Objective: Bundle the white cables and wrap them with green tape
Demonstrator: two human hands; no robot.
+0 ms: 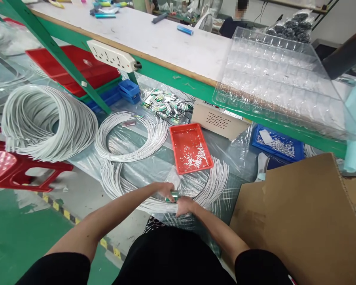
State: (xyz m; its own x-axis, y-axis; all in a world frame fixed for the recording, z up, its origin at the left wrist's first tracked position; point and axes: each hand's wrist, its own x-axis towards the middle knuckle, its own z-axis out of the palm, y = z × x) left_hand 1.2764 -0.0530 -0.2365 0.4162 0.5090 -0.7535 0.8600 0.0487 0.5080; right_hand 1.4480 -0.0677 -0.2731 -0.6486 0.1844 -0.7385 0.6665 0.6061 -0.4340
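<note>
My left hand [167, 191] is closed around a small shiny green roll-shaped object [174, 194], whose exact kind I cannot make out. My right hand [184, 206] is closed right beside it, over the front of a white cable bundle [157, 206]; what its fingers grip is hidden. The bundle curves around in front of me, its two ends fanning out at left and right. A red tray [190, 148] holding small white pieces stands just beyond my hands. Behind the bundle, to the left, lies another white cable coil [130, 154].
A big cable coil [74, 130] stands on the left, above a red stool [26, 174]. Cardboard [296, 213] rises at right. Beyond are a blue tray [299, 148], a beige metal box [216, 120] and a raised shelf [154, 43] bearing a clear plastic tray [273, 71]. A person [233, 25] is in the background.
</note>
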